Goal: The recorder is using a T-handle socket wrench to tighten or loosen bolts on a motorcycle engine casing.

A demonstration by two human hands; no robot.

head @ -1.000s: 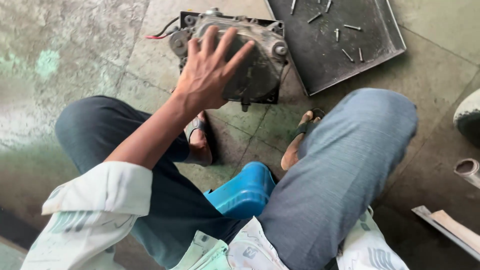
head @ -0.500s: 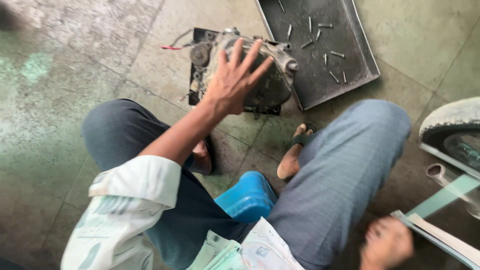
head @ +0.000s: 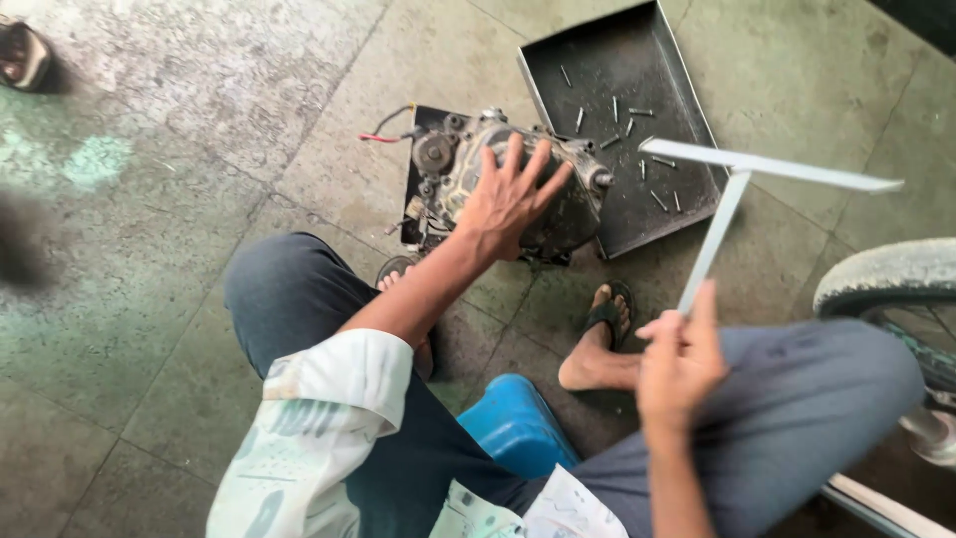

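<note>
Left hand [head: 508, 199] lay fingers spread on the engine [head: 508, 189], which sat on the floor beside the tray [head: 637, 70]. Right hand [head: 679, 364] gripped a T-shaped tool [head: 732, 194] above the tray; a careless swing could scatter bolts [head: 622, 125].

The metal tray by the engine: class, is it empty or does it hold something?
Not empty: the dark metal tray holds scattered loose bolts across its bottom.
</note>
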